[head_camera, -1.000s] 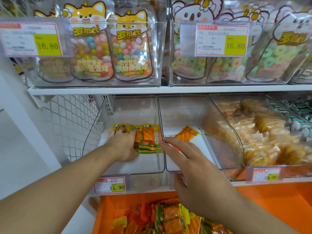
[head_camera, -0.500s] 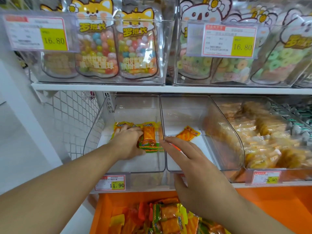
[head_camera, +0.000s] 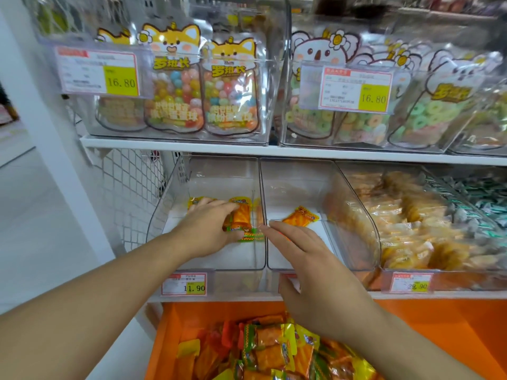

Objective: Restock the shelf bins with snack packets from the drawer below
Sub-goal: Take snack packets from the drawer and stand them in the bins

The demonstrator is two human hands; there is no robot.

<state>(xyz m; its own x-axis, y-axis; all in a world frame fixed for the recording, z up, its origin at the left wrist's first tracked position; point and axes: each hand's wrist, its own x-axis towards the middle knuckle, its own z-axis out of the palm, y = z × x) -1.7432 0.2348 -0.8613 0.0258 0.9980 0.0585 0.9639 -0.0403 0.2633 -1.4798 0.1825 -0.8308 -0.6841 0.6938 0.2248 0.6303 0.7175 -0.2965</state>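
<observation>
The left hand [head_camera: 208, 229] reaches into the leftmost clear bin [head_camera: 164, 215] on the lower shelf and rests on a small cluster of snack packets [head_camera: 242, 219] lying on the bin floor. Its fingers are curled over the orange and yellow-green wrappers, though whether they actually pinch one or only press down on the pile is hard to tell, since the back of the hand hides the fingertips.

The right hand [head_camera: 310, 272] hovers at the front of the neighbouring bin [head_camera: 354, 196], fingers straight and close together, pointing toward the divider between the two bins and holding nothing. A single orange packet [head_camera: 300, 216] lies on that bin's floor just beyond the fingertips, apart from them.

Below the shelf, an orange drawer [head_camera: 439, 333] stands open, with a heap of similar packets [head_camera: 274, 349] piled in it under the right forearm. A price label [head_camera: 184, 284] reading 11.90 sits on the shelf edge beneath the left bin. To the right, a third bin [head_camera: 466, 272] is filled with yellowish wrapped snacks, and the upper shelf holds clear bins of candy pouches [head_camera: 203, 94].
</observation>
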